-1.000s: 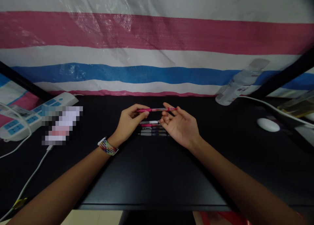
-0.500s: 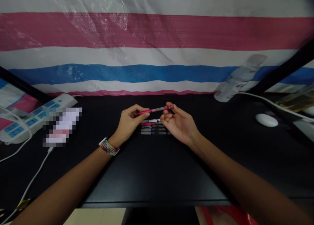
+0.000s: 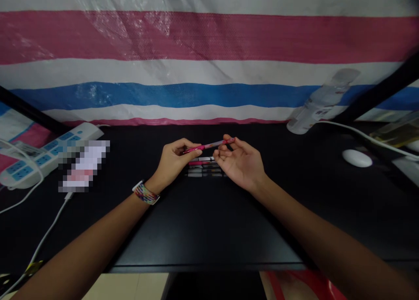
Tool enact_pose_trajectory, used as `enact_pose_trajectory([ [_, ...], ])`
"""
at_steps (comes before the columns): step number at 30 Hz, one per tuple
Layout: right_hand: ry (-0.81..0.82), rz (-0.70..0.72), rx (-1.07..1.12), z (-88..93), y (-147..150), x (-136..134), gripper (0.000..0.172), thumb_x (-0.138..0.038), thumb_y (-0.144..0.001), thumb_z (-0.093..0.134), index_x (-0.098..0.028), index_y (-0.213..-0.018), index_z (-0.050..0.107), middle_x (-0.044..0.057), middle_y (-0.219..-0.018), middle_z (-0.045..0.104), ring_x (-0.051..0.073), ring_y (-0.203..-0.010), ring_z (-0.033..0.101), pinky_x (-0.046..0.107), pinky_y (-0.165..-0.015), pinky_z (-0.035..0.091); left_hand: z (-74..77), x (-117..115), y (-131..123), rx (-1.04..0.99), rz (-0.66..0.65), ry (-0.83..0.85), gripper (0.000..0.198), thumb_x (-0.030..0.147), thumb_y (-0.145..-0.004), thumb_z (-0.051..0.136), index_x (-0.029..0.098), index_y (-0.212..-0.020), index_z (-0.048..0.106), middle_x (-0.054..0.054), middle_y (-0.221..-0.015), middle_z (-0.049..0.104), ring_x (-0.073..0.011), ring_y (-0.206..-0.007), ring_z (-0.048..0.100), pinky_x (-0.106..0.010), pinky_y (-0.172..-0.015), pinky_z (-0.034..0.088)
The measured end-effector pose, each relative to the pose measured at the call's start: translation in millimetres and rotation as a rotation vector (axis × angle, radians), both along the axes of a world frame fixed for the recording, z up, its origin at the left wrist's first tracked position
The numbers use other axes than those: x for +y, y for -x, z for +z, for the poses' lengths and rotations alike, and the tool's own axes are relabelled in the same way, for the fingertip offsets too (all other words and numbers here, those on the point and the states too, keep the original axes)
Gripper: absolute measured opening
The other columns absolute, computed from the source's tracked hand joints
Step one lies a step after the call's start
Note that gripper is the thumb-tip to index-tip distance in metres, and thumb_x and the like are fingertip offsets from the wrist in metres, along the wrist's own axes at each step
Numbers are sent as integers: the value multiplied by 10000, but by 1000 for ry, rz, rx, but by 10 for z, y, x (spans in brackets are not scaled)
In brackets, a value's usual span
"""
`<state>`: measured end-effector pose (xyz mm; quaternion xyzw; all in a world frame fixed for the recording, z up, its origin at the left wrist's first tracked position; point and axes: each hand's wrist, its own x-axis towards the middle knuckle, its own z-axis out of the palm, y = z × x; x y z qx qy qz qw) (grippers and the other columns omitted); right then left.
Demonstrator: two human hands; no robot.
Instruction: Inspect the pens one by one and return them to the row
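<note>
A slim pink pen with a clear barrel [image 3: 212, 145] is held slightly tilted above the desk, its right end a little higher. My left hand [image 3: 173, 162] pinches its left part between thumb and fingers. At the pen's right end, my right hand [image 3: 244, 165] is turned palm up, with thumb and fingertips closed around the tip; its other fingers are curled loosely. Beneath the pen, several pens [image 3: 204, 171] lie side by side on the black desk, partly hidden by my hands. One of them is pink, others look clear or grey.
A white power strip [image 3: 49, 154] and a blurred-out phone-like item [image 3: 85, 165] with a cable lie left. On the right are a clear bottle [image 3: 310, 112], a white mouse [image 3: 356, 158] and a cable. Striped sheeting [image 3: 209, 38] hangs behind the black desk [image 3: 206, 230].
The view has tilted down slightly. Both hands keep hold of the pink pen, which has barely moved; my right hand's fingers have shifted slightly at its end.
</note>
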<state>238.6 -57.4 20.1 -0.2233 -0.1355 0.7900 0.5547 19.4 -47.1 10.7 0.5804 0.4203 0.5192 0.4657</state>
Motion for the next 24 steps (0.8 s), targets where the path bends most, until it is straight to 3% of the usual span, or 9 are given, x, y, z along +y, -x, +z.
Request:
enact_pose_trajectory([
  [5,-12,1,-20,5,-1,-10,65,-217,-925,684,-203,-931,747,11,-727,645,138,-628,551,409,-1047,637,-24,15,20,-1,-2,-20,255,383,-779,1004,225,-934,877,-55,-980,869,-188,-875,778,-307,-835,610],
  [9,4,1,16,30,-1,-24,167,-300,-918,695,-182,-1015,761,32,-779,677,149,-662,583,419,-1069,638,-38,27,22,0,8,-23,246,387,-790,997,225,-936,881,-50,-936,861,-175,-830,759,-291,-786,593],
  [15,-5,-7,-13,48,8,-22,116,-220,-926,636,-189,-932,748,14,-727,650,123,-629,554,375,-1036,643,-41,27,19,8,12,-42,237,376,-794,991,228,-947,885,-53,-931,857,-174,-809,744,-294,-759,584],
  [24,-26,33,-27,76,-30,-15,162,-281,-931,683,-196,-1049,753,20,-795,679,140,-673,584,381,-1021,642,-15,33,18,2,25,-51,243,381,-798,988,218,-949,888,-57,-915,854,-180,-799,740,-298,-755,586],
])
